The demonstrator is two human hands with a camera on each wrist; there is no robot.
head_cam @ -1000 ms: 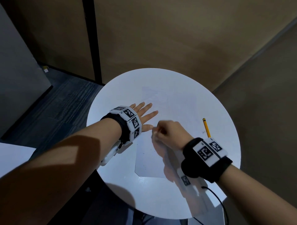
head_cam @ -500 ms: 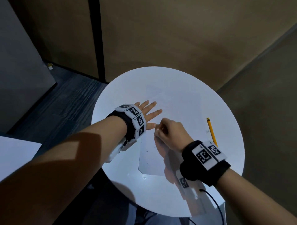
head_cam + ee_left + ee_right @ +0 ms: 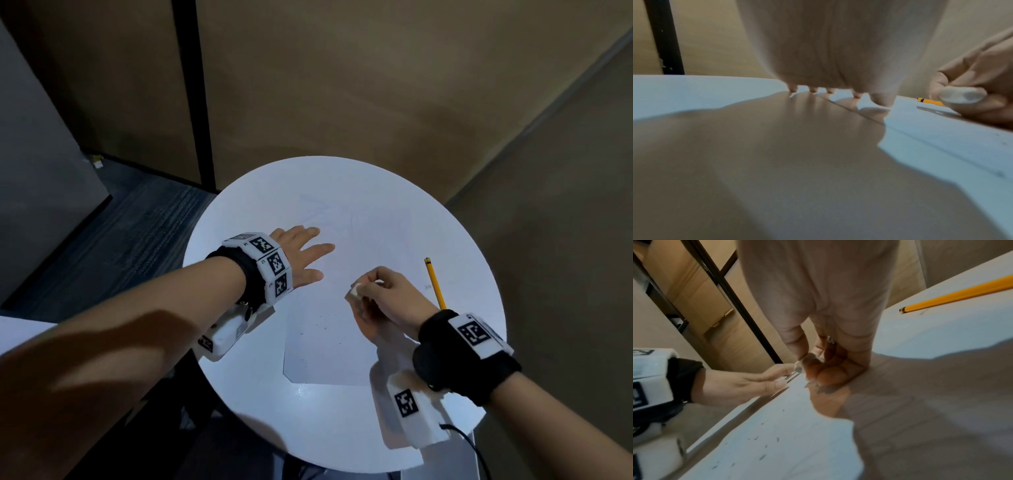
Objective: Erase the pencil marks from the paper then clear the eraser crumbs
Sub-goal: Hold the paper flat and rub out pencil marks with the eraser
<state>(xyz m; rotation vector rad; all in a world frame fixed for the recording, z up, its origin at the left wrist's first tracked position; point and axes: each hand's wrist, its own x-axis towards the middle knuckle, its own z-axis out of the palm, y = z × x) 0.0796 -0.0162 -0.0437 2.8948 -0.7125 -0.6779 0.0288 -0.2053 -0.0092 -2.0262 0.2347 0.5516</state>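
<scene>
The round white desk is carrying everything, with bare surface lying open on its near and far-left parts. The white rectangular sheet of paper is lying on it with its long axis running near to far, its clipped near-left corner sitting inside the near rim. The left hand is resting flat at the sheet's left edge, fingers straight and spread, gripping nothing. The right hand is hovering low over the sheet's right half, its grip curling round a small white eraser pinched at the fingertips. A yellow wooden pencil is lying to the right, apart from the hand, pointing near to far. Dark eraser crumbs are scattering over the near half of the sheet.
</scene>
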